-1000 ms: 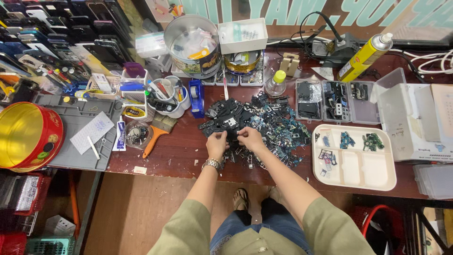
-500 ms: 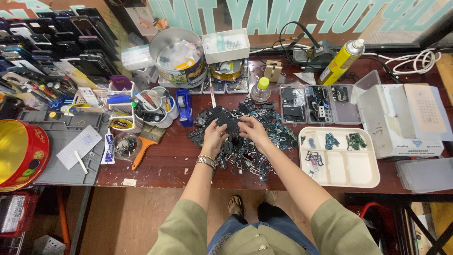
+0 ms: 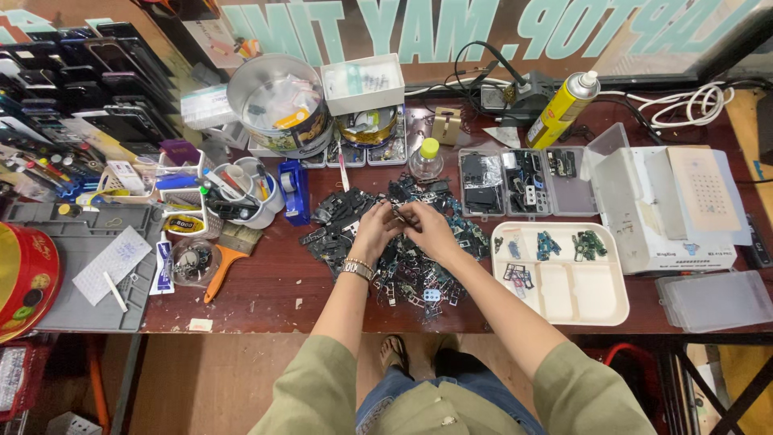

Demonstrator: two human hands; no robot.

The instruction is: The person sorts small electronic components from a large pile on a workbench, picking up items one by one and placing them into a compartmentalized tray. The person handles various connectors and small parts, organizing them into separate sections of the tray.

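Your left hand [image 3: 372,234] and right hand [image 3: 427,228] meet fingertip to fingertip just above the pile of small dark electronic parts [image 3: 403,250], pinching narrowly on one small piece between them, too tiny to identify, probably so you can turn it over for inspection. The white divided tray [image 3: 564,294] sits just beyond your right hand, close enough to receive sorted pieces
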